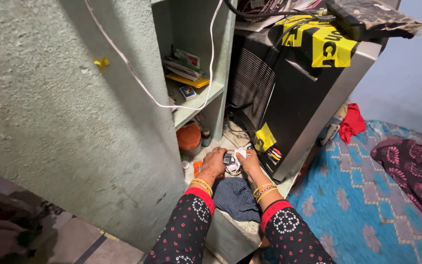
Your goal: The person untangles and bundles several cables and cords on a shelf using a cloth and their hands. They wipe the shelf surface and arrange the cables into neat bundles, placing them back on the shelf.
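- Low green ledge (242,230) w/ dark cloth (235,198), beside black cabinet (289,98).
- L hand (213,166) & R hand (249,164) both closed on small white-black bundle (233,160) btwn them, just above cloth.
- Looks mid-handling; needs steady two-hand grip.

1. the light is soft and fairly dim overall, with no hard beam; it seems to come from the right and above, where the blue wall (406,83) and the patterned bedspread (367,205) look brightest.
2. the green wall (50,107) on the left is evenly lit, fading darker toward the lower left corner.
3. the shelf recess (191,54) and the gap beside the black cabinet (289,98) sit in shadow, so small items there are hard to read.
4. a mild sheen shows on the yellow tape (323,44).
5. wide-angle distortion bends straight edges near the borders.
6. the left hand (214,165) and right hand (248,164) are reasonably sharp; the small bundle between them is too small to resolve.
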